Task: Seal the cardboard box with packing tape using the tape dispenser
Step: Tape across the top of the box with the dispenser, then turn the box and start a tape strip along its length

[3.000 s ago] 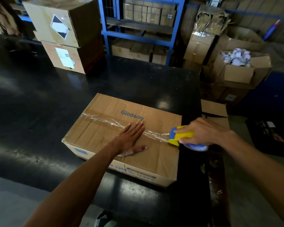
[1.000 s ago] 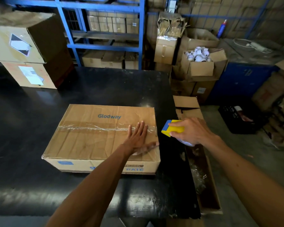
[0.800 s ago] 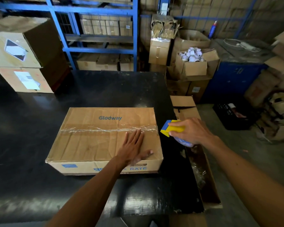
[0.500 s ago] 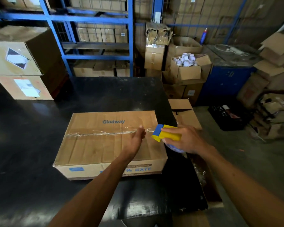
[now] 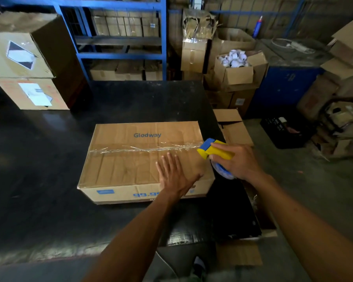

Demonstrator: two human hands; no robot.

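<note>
A brown cardboard box printed "Glodway" lies flat on the black table. A strip of clear packing tape runs along its top seam from left to right. My left hand rests flat on the box top near its front right corner, fingers spread. My right hand grips the yellow and blue tape dispenser at the box's right edge, where the tape strip ends. The blue tape roll shows below my palm.
Two stacked cardboard boxes stand on the table at the far left. Blue shelving with cartons stands behind. To the right are an open carton of white rolls, a blue cabinet, a black crate and loose cartons.
The box has been turned square to me. My left hand lifted off the tape line and now lies flat lower on the box top. The dispenser stays at the box's right edge.
</note>
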